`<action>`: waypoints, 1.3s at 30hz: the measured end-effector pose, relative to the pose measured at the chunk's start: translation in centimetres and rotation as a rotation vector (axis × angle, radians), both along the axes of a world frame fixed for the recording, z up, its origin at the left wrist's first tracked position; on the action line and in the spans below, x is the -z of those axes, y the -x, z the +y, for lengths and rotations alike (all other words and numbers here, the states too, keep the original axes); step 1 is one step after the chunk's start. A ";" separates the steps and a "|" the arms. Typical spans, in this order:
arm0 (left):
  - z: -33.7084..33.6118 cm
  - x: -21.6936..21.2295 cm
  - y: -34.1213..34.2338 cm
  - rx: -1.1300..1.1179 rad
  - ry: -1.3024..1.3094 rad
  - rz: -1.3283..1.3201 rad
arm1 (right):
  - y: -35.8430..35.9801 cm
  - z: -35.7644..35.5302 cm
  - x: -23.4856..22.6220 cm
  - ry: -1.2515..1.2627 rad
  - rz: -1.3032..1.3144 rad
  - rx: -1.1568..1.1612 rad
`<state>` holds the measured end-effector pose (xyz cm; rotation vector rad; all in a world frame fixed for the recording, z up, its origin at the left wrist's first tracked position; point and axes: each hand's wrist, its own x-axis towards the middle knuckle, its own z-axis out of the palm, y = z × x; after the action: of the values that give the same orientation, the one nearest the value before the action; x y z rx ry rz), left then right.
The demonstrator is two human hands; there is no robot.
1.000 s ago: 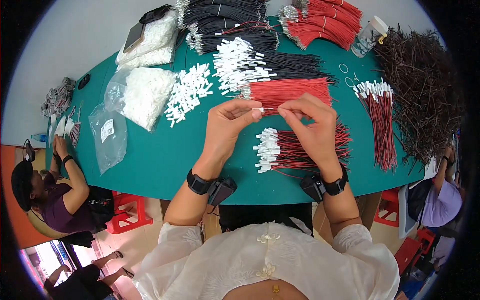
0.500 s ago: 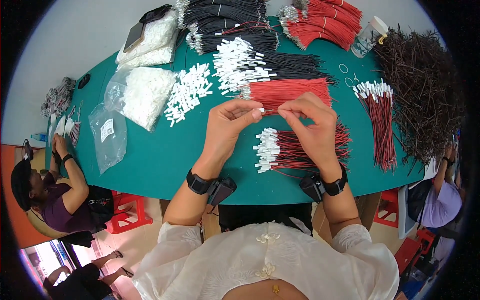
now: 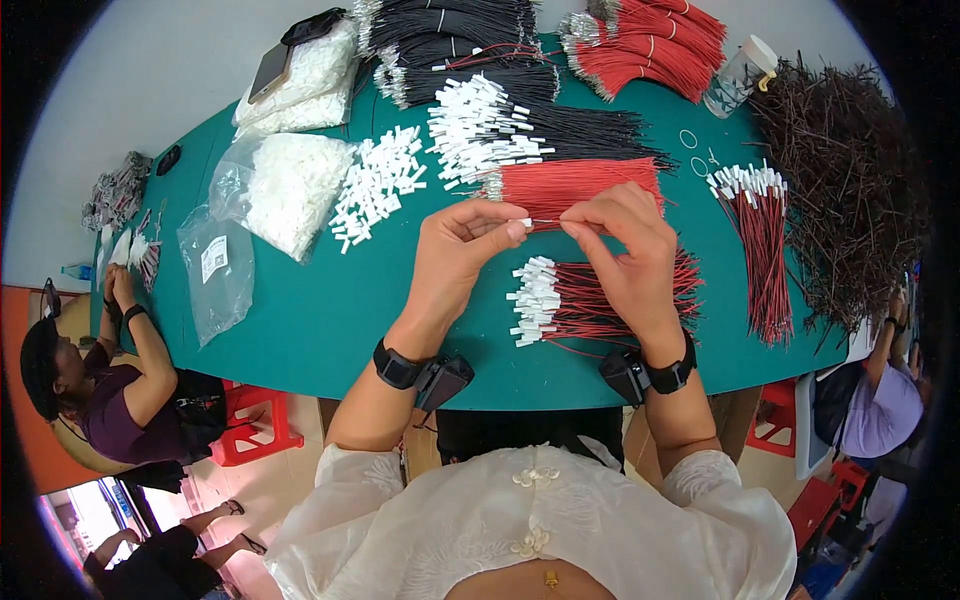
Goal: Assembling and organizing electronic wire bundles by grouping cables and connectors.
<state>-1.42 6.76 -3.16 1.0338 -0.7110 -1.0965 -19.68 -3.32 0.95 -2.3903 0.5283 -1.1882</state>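
Left hand (image 3: 462,250) raised above green table (image 3: 300,330), thumb and forefinger pinched on small white connector (image 3: 526,222). Right hand (image 3: 625,240) opposite, fingertips nearly touching, pinching thin red wire (image 3: 548,222) at connector. Both wrists bent inward, above bundle of finished red wires (image 3: 600,300).

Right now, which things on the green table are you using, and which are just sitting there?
In use:
left hand
right hand
small white connector
red wire
finished red wires
loose red wires

Lying about:
jar
phone
empty plastic bag
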 end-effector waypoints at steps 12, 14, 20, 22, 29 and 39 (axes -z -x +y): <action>0.0 0.0 -0.1 0.015 -0.023 0.036 | 0.2 -0.2 0.0 0.077 0.019 -0.003; 0.0 0.2 -0.2 0.036 -0.029 0.040 | 0.2 -0.2 0.0 0.077 0.016 -0.011; 0.0 0.3 -0.1 0.063 -0.039 0.031 | 0.1 -0.3 0.2 0.095 0.023 -0.034; 0.0 0.2 -0.1 0.084 -0.046 0.042 | 0.0 -0.3 0.5 0.125 0.023 -0.029; 0.0 0.5 -0.5 0.114 -0.054 0.057 | 0.0 -0.3 0.5 0.205 0.020 -0.062; 0.0 0.6 -0.4 0.124 -0.062 0.032 | -0.4 -0.2 1.2 0.095 -0.011 -0.118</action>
<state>-0.98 6.78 -3.78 1.0332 -0.7275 -1.2464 -19.29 -3.56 -0.29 -2.4555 0.3288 -1.1978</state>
